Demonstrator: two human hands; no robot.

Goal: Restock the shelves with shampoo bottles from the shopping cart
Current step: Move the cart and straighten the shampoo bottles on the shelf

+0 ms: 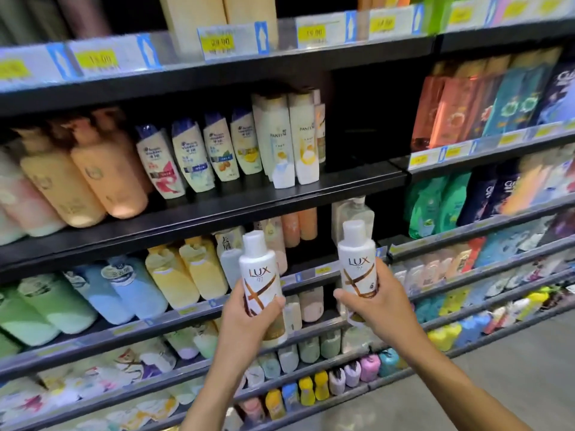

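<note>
Two white Lux shampoo bottles with brown ribbon labels are held upright in front of the shelves. My left hand (245, 318) grips the lower half of the left Lux bottle (259, 275). My right hand (370, 300) grips the lower half of the right Lux bottle (356, 262), which is held a little higher. Both bottles hang in the air below the black middle shelf (357, 181), which has a dark gap (364, 132) to the right of two white Pantene bottles (289, 138). The shopping cart is not in view.
Shelves full of bottles fill the view: orange and Head & Shoulders bottles (199, 154) on the middle shelf, green, blue and yellow bottles (186, 272) below, small bottles on the lowest rows. A second shelving unit (497, 144) stands to the right. Grey floor (466, 387) lies at lower right.
</note>
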